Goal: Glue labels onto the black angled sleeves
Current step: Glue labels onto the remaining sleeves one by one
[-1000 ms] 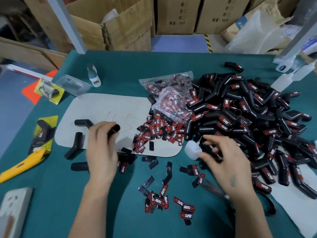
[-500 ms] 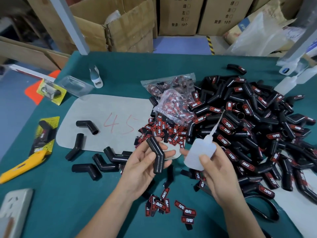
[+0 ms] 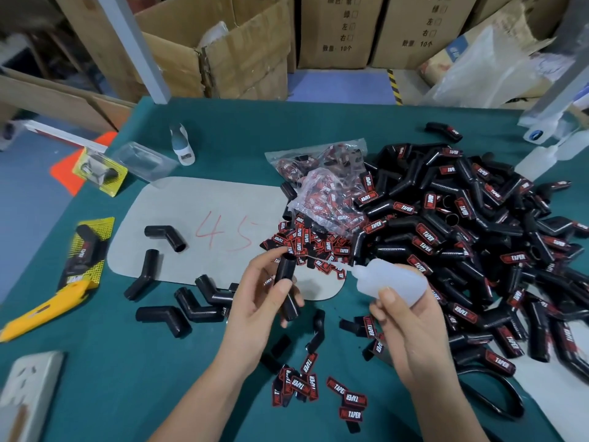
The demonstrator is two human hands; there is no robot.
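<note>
My left hand (image 3: 259, 303) grips a bare black angled sleeve (image 3: 287, 287), held almost upright above the green table. My right hand (image 3: 411, 327) holds a translucent white glue bottle (image 3: 390, 280) lying sideways; its thin nozzle points left toward the sleeve's upper half, tip just short of it. Loose red-and-black labels (image 3: 310, 242) lie heaped behind my hands, and more labels (image 3: 318, 390) are scattered in front. Several unlabelled sleeves (image 3: 178, 301) rest at the left. A big pile of labelled sleeves (image 3: 471, 247) fills the right side.
A grey mat (image 3: 197, 218) marked "45" lies under the work. Clear bags of labels (image 3: 325, 186) sit behind the heap. A yellow utility knife (image 3: 44, 311), a power strip (image 3: 28, 393) and black scissors (image 3: 497, 400) lie near the front; spare bottles (image 3: 538, 157) stand far right.
My left hand picked a bare sleeve off the mat and raised it. My right hand lifted the glue bottle, then swung its nozzle from pointing up to pointing left at the sleeve.
</note>
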